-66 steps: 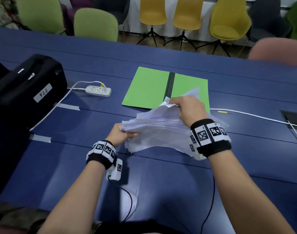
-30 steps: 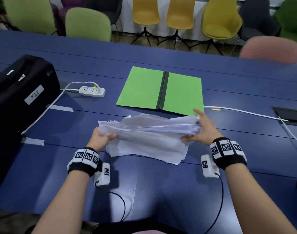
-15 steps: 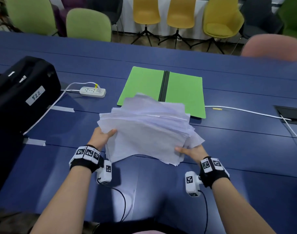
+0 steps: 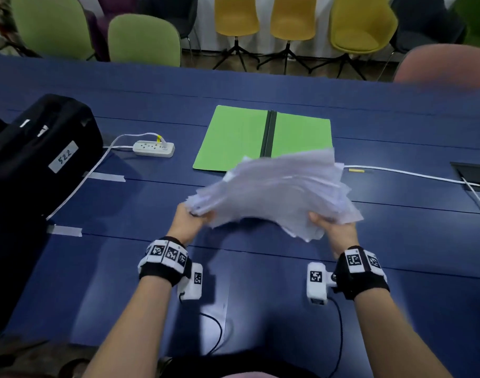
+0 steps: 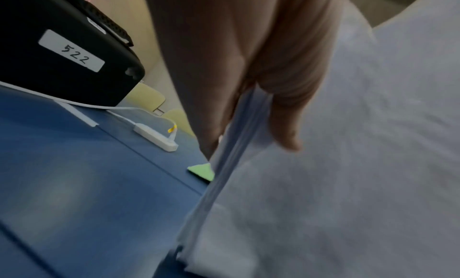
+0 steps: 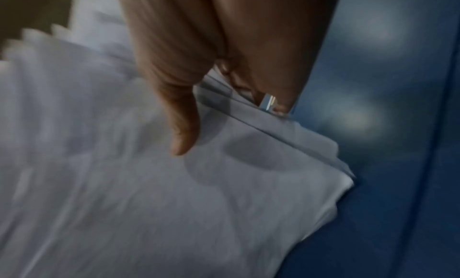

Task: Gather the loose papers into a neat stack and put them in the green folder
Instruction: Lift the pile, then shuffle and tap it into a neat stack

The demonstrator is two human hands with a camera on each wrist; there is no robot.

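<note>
Papers [image 4: 277, 192] are gathered into one bundle and held above the table [image 4: 397, 241], just short of the green folder [image 4: 233, 137], which lies open and flat at 12 o'clock from the hands. The left hand [image 4: 191, 221] is pinched on the bundle's near-left corner, thumb on top and fingers beneath, as the left wrist view confirms. The right hand [image 4: 333, 227] is clamped on the near-right edge the same way.

Progress, as judged: gathering is done, no stray sheets are seen on the table. Squaring is not done; edges are fanned and stepped, most plainly at 3 o'clock of the bundle. Insertion and closing of the folder are left.

Hard to read: the bundle is motion-blurred, so sheet count and print cannot be made out. The folder's near-right corner is covered by the papers. Fingers under the bundle are hidden in the head view. Both wrist views are smeared.
</note>
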